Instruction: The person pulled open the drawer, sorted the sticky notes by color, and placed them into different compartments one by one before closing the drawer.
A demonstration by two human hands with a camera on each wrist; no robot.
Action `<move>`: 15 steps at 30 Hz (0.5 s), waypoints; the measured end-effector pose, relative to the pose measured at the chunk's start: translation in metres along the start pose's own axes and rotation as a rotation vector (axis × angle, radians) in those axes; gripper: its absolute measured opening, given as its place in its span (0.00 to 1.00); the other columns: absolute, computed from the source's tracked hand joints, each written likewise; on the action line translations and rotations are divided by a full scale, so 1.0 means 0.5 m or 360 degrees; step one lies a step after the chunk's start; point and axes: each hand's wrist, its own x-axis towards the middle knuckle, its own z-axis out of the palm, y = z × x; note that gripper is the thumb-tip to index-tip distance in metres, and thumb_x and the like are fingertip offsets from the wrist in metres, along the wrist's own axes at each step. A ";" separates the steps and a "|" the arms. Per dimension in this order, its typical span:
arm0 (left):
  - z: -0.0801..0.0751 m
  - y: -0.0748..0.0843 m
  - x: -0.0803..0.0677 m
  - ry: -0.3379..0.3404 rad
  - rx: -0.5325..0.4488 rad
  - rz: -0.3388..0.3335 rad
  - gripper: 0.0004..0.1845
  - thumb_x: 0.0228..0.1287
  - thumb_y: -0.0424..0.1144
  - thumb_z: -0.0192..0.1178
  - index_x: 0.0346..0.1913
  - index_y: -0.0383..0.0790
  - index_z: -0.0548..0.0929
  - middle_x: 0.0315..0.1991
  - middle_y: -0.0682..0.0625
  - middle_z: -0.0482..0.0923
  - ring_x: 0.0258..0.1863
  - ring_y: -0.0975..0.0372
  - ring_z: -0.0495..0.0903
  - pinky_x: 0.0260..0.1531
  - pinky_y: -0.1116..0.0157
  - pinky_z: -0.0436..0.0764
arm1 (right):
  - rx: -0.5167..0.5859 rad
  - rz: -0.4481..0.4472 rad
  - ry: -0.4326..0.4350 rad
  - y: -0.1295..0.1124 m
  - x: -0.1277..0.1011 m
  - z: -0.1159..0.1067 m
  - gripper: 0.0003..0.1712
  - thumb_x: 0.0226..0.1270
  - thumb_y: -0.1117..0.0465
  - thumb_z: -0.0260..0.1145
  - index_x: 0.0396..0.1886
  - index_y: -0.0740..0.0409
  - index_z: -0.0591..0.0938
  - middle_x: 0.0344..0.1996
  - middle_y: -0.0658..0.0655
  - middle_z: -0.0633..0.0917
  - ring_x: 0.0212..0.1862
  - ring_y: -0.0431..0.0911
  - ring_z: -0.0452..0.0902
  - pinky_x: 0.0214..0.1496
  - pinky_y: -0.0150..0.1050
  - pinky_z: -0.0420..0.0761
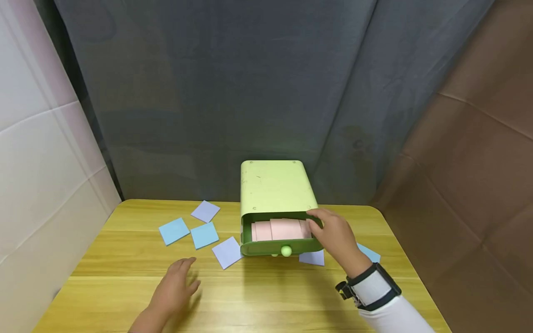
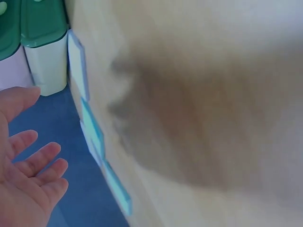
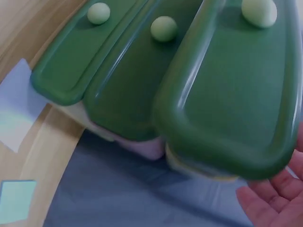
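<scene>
A light-green desk cabinet (image 1: 276, 185) stands at the table's back, its green top drawer (image 1: 260, 249) pulled out. Several pink sticky-note pads (image 1: 285, 230) lie overlapping inside it. My right hand (image 1: 335, 236) is at the drawer's right side, its fingertips by the rightmost pink pad; whether they touch it is unclear. In the right wrist view its fingers (image 3: 267, 196) are partly hidden behind the drawer's front. My left hand (image 1: 172, 289) hovers over the front left of the table, fingers loosely spread and holding nothing; its shadow falls on the wood.
Blue pads (image 1: 174, 231) and purple pads (image 1: 227, 252) lie left of the cabinet. Another purple pad (image 1: 312, 258) and a blue pad (image 1: 369, 252) lie to the right. Two lower drawers (image 3: 132, 71) are closed. A dark curtain (image 1: 216, 101) hangs behind the table (image 1: 216, 305).
</scene>
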 end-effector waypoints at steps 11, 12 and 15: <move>-0.033 0.009 0.079 -0.0059 -0.0150 0.0023 0.31 0.59 0.35 0.67 0.64 0.27 0.69 0.61 0.27 0.69 0.61 0.35 0.67 0.58 0.41 0.70 | 0.0313 0.0294 0.0069 0.081 -0.020 -0.014 0.21 0.68 0.64 0.62 0.59 0.66 0.77 0.54 0.65 0.80 0.56 0.59 0.75 0.56 0.56 0.77; -0.036 0.011 0.085 -0.0056 -0.0156 0.0031 0.31 0.58 0.34 0.67 0.63 0.27 0.69 0.61 0.27 0.68 0.61 0.35 0.66 0.59 0.41 0.70 | 0.0327 0.0312 0.0071 0.087 -0.023 -0.015 0.21 0.68 0.64 0.62 0.59 0.66 0.77 0.55 0.65 0.80 0.56 0.59 0.75 0.57 0.57 0.77; -0.046 0.019 0.100 -0.0047 -0.0162 0.0032 0.32 0.59 0.35 0.66 0.64 0.26 0.69 0.61 0.27 0.68 0.62 0.35 0.66 0.59 0.41 0.69 | 0.0350 0.0352 0.0076 0.104 -0.032 -0.014 0.21 0.69 0.65 0.61 0.59 0.67 0.76 0.55 0.66 0.79 0.57 0.59 0.75 0.58 0.57 0.76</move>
